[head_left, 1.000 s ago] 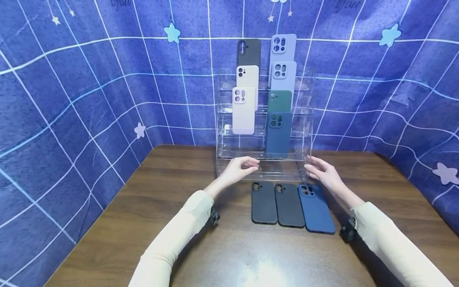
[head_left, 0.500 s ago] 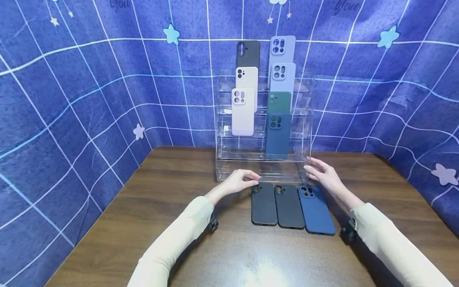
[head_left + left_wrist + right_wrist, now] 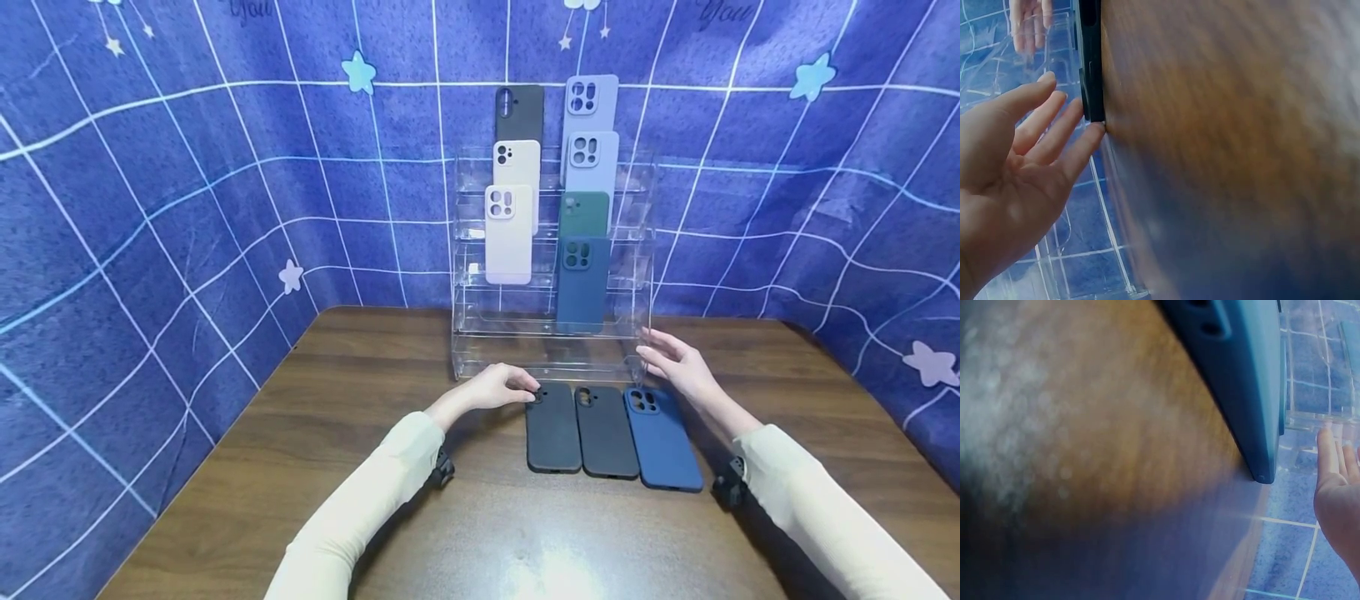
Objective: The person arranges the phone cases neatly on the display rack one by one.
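In the head view, my left hand is at the upper left corner of a black phone case lying on the table. In the left wrist view, fingertips touch that case's end, while the thumb stands apart from it. Beside it lie a second black phone case and a blue phone case. My right hand is at the lower right side of a clear tiered rack, fingers fairly straight; whether they touch it, I cannot tell.
Upright phone cases stand on the rack in two columns: a black one, cream one and white one left; several lilac, green and blue ones right. A blue star-patterned cloth hangs behind the wooden table.
My left hand has come down from in front of the rack's bottom tier to the corner of the left black phone case. My right hand has stayed almost still.
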Tool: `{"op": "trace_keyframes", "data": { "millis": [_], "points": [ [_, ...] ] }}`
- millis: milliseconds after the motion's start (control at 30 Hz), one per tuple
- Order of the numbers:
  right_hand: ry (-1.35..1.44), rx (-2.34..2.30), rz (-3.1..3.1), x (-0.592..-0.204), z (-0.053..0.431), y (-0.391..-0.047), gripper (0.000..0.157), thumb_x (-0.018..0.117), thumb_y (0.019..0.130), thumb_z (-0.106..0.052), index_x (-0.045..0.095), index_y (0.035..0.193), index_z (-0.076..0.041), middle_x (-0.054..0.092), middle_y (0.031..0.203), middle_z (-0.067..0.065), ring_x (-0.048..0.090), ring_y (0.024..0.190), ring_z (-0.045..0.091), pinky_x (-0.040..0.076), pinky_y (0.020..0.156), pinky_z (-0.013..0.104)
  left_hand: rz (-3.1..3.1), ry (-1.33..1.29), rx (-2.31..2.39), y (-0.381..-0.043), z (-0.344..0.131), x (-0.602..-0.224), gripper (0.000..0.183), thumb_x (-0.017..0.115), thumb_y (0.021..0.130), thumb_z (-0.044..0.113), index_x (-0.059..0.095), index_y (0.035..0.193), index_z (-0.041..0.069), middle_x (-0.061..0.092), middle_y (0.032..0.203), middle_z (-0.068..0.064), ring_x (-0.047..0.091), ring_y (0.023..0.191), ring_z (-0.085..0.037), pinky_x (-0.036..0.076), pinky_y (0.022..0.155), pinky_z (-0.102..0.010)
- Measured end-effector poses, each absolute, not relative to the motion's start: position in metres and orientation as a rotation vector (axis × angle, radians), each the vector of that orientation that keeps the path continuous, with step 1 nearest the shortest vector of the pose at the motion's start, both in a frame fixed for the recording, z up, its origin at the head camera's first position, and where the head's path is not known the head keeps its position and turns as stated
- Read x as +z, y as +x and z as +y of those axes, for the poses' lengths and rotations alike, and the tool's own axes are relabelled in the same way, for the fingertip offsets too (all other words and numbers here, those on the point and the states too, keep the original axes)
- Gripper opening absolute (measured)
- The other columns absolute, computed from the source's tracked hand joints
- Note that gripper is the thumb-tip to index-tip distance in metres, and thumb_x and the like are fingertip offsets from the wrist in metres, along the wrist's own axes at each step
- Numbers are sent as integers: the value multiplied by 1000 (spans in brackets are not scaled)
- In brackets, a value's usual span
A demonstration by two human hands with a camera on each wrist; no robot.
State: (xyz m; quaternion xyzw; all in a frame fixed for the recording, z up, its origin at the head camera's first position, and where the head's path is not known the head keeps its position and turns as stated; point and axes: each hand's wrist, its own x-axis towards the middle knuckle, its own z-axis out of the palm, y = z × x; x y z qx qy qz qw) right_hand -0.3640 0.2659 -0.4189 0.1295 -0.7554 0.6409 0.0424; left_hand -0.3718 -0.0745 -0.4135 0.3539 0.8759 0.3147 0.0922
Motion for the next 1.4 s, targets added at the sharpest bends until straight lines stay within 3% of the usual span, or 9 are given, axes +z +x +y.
{"op": "trace_keyframes", "data": {
  "millis": [567, 900, 1100, 1267, 1400],
  "points": [
    [434, 1945, -2306, -420, 270, -367, 64, 58, 94, -20, 28, 142, 9, 28, 144, 32, 59, 95, -10, 52, 84, 17, 2585, 975, 969, -367, -89, -415, 24, 69, 85, 13, 67, 107, 5, 71, 96, -6, 66, 91, -14, 51, 87, -23],
    [418, 1948, -2321, -417, 266, -362, 61, 56, 95, -18, 28, 142, 8, 28, 146, 30, 58, 96, -12, 52, 85, 16, 2658, 861, 1009, -366, -88, -415, 22, 69, 85, 11, 66, 105, 5, 69, 105, -8, 66, 97, -21, 53, 85, -25],
    [422, 1939, -2323, -417, 267, -363, 61, 56, 95, -19, 29, 142, 8, 30, 145, 29, 58, 97, -11, 52, 85, 16, 2681, 777, 967, -364, -87, -413, 28, 70, 84, 18, 67, 109, 5, 69, 105, -9, 65, 91, -19, 53, 75, -23],
    [429, 1919, -2328, -419, 268, -365, 62, 58, 94, -20, 30, 142, 7, 37, 145, 23, 60, 98, -8, 52, 85, 17, 2708, 731, 898, -364, -85, -416, 29, 72, 83, 23, 69, 106, 7, 69, 100, -6, 63, 90, -16, 51, 77, -23],
    [419, 1909, -2337, -419, 267, -365, 62, 58, 94, -21, 30, 142, 7, 35, 144, 26, 61, 98, -4, 52, 84, 17, 2736, 697, 863, -363, -83, -416, 29, 75, 80, 24, 70, 104, 8, 69, 95, -4, 61, 89, -13, 49, 78, -21]
  ]
}}
